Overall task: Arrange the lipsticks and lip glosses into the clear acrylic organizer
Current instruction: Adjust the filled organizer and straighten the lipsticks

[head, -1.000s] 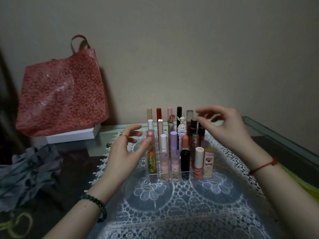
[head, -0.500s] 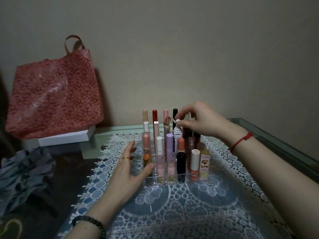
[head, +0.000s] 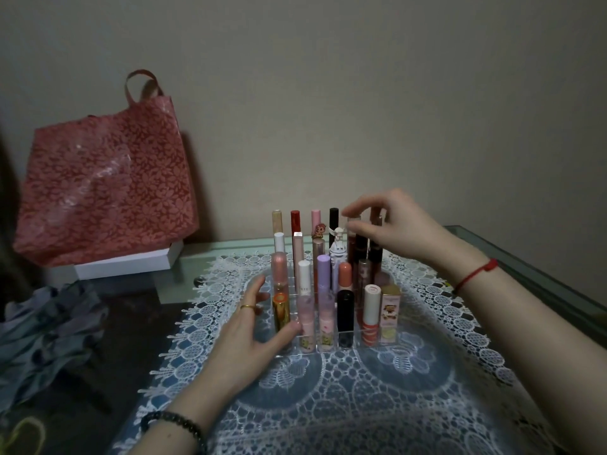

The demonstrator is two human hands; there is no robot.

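Observation:
The clear acrylic organizer (head: 328,352) stands on a lace mat, with several lipsticks and lip glosses upright in its rows. A gold tube (head: 281,311) is at the front left and a black one (head: 345,315) sits mid-front. My left hand (head: 249,339) lies against the organizer's left front corner, fingers straight, thumb touching the front wall. My right hand (head: 404,228) hovers over the back right rows. Its thumb and forefinger pinch the clear cap of a dark red gloss tube (head: 352,249) that stands in its slot.
A red patterned bag (head: 105,185) leans on the wall at the left, on a white box (head: 131,262). Crumpled grey fabric (head: 42,330) lies at the left edge. The white lace mat (head: 361,405) covers the glass table, whose edge (head: 525,257) runs along the right.
My right hand has moved from the white figurine-topped tube to the clear-capped tube on its right. My left hand has come down to the organizer's front left corner.

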